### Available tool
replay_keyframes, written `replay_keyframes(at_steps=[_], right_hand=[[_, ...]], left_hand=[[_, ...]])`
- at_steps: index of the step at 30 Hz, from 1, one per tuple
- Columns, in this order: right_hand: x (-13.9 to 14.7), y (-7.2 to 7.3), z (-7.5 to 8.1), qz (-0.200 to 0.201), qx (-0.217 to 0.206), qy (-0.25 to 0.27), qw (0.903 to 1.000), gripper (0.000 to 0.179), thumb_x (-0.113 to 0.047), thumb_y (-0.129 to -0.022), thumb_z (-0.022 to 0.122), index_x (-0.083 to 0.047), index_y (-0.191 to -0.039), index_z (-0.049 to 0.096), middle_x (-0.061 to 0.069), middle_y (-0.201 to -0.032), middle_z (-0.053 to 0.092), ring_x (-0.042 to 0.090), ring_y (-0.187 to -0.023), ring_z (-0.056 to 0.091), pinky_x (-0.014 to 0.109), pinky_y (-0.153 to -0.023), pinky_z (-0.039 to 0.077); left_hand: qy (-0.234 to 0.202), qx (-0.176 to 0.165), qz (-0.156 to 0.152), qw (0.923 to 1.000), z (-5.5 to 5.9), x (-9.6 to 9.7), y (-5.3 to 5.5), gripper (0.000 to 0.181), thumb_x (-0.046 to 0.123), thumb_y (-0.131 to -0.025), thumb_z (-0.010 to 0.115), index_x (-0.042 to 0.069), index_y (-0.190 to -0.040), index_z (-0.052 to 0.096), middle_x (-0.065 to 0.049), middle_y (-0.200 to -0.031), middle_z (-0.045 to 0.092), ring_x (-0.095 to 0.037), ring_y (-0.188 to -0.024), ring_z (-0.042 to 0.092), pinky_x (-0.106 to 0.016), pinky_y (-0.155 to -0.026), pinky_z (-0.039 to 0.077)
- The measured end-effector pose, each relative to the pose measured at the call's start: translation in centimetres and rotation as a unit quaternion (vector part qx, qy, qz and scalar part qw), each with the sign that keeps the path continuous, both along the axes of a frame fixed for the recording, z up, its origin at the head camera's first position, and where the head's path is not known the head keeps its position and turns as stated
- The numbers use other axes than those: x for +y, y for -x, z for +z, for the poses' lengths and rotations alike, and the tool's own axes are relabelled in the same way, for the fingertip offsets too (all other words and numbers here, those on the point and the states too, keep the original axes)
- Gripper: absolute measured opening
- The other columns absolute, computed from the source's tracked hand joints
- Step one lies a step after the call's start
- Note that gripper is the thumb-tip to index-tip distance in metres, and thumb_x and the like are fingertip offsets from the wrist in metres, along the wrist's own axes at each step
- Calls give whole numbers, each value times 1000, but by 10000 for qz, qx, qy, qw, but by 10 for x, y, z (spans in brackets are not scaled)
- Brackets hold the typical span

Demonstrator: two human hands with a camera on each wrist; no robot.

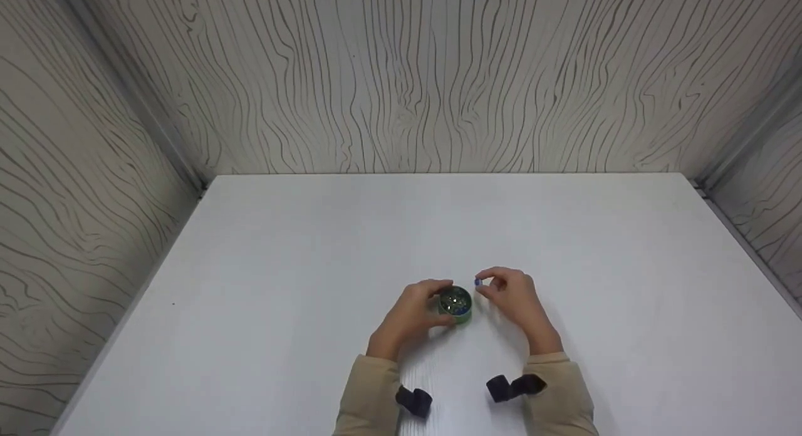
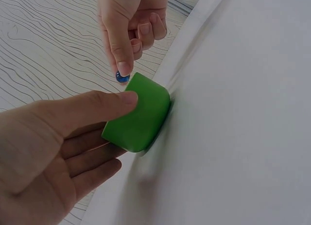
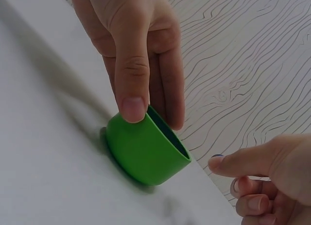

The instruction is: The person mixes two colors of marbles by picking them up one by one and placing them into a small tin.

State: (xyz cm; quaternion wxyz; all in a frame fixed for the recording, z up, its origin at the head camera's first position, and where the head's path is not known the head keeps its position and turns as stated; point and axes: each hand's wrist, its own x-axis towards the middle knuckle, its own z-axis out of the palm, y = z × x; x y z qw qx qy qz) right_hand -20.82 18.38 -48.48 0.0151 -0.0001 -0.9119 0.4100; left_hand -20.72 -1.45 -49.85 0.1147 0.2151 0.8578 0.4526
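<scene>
A small round green cup (image 1: pixel 462 319) stands on the white table, with shiny glassy pieces and some blue inside it in the head view. My left hand (image 1: pixel 410 311) grips the cup from its left side, thumb on the near wall and fingers on the far one. Just to the right of the rim, my right hand (image 1: pixel 515 296) pinches a blue glass marble (image 2: pixel 122 77) between thumb and forefinger. The marble is apart from the cup. In the right wrist view the thumb mostly hides it, and the cup's contents cannot be seen.
The white table (image 1: pixel 282 254) reaches back to a wall (image 1: pixel 388 79) with a wood-grain line pattern. Similar panels stand on the left and right. Dark straps with small blocks (image 1: pixel 499 388) sit on both sleeved wrists.
</scene>
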Motion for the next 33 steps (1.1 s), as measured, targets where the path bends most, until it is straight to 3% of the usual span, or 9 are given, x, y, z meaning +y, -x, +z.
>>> replay_keyframes(at_steps=[12,33], right_hand=[[0,-3,9,30,-26,52,10000,17,-4,-83,71,-2,-100,73,4,-65,55,6,-57,40,15,-50,32],[-6,-6,14,274,-31,4,9996,16,-3,-82,71,-3,-98,73,3,-65,55,8,-60,42,15,-51,34]], left_hand=[[181,38,72,9998,0,1,0,60,11,-79,78,4,-134,55,-12,-133,62,-25,-126,59,-38,-111,47],[234,101,47,9997,2,0,-1,60,12,-79,78,3,-134,55,-12,-132,62,-26,-127,58,-38,-111,47]])
